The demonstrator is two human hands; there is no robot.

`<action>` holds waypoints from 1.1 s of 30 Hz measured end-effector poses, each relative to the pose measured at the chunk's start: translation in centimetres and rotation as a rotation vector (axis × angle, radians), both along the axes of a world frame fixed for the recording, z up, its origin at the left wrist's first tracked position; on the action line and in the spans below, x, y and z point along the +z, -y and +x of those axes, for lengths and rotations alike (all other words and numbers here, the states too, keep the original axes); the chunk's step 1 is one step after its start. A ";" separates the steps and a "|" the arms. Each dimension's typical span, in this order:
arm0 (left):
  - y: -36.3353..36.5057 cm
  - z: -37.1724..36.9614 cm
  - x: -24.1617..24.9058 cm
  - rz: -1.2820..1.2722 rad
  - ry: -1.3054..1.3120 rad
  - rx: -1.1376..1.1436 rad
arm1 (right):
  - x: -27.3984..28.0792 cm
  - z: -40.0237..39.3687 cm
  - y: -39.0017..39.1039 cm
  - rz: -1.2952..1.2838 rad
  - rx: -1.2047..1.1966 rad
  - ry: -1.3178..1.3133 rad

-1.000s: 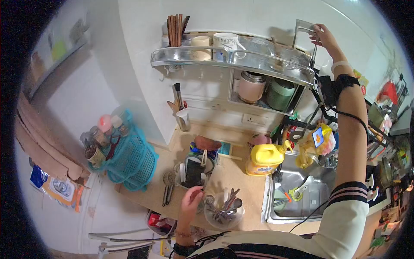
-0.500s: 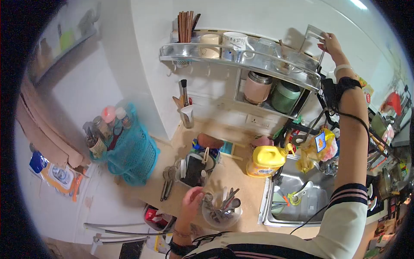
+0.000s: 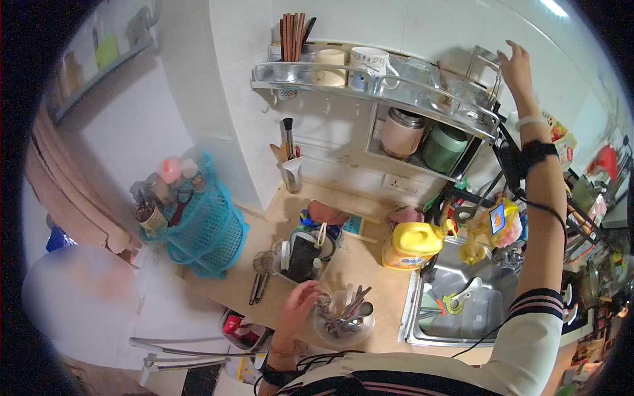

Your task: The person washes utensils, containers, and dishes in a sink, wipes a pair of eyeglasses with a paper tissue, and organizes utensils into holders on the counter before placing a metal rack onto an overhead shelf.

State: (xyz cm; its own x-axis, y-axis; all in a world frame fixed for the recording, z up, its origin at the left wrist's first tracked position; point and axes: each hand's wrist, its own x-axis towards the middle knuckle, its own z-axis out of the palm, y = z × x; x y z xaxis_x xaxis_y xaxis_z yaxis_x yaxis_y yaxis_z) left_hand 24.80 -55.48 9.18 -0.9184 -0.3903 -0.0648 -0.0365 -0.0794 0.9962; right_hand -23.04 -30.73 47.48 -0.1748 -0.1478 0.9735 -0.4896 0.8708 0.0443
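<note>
the right hand [image 3: 516, 65] is raised high to the far right end of the wall shelf [image 3: 370, 92], its fingers spread and loose beside a metal rack [image 3: 481, 72] that stands upright on that end of the shelf. the fingertips sit at the rack's upper right edge; whether they touch the wire or hang just off it cannot be told, but the hand is not closed around it. the rack lies to the left of and slightly below the palm.

the left hand [image 3: 298, 309] is low over the wooden counter [image 3: 356, 264], fingers loosely curled and holding nothing that shows. it rests at the left rim of a clear glass bowl [image 3: 343, 320] filled with spoons and other cutlery, the bowl lying just to the hand's right, touching or nearly so.

behind the bowl a dark container [image 3: 302, 254] stands on the counter, with a pair of scissors [image 3: 259, 277] to its left. a yellow detergent bottle [image 3: 415, 245] stands at the edge of the steel sink [image 3: 456, 303]. on the shelf sit two mugs [image 3: 370, 66], a bundle of chopsticks [image 3: 294, 36] and, on the lower tier, a pink canister [image 3: 401, 132] and a green one [image 3: 444, 146]. a turquoise basket [image 3: 205, 231] of bottles sits at the counter's left end.
</note>
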 end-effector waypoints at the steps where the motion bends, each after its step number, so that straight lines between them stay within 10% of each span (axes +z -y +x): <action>1: -0.1 0.0 0.6 0.016 -0.002 0.007 | 0.4 3.9 0.5 0.028 0.077 0.014; 6: 1.3 -0.6 -2.3 -0.020 -0.085 -0.036 | -3.3 15.6 0.3 -0.001 0.473 0.020; 12: 3.2 -1.1 -3.7 0.038 -0.031 -0.128 | -13.7 26.8 -2.6 0.160 0.408 0.272; 22: 2.8 -3.2 -7.7 0.086 -0.082 -0.281 | -32.4 36.7 -2.8 -0.110 0.237 1.461; 28: 2.4 -3.7 -6.6 -0.700 -0.098 -0.230 | -43.0 39.6 0.1 -0.080 0.132 1.582; 33: 4.3 -2.4 -7.1 -0.820 -0.033 -0.070 | -48.0 40.3 3.3 -0.136 0.124 1.327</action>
State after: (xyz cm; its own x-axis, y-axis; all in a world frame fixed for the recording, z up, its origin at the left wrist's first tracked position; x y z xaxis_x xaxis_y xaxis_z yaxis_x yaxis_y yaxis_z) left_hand 22.40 -59.79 2.04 -0.9389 -0.2437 0.2432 0.0156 0.6755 0.7372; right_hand 17.31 -34.00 -0.55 -0.9851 -0.1477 0.0876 -0.1704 0.7775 -0.6053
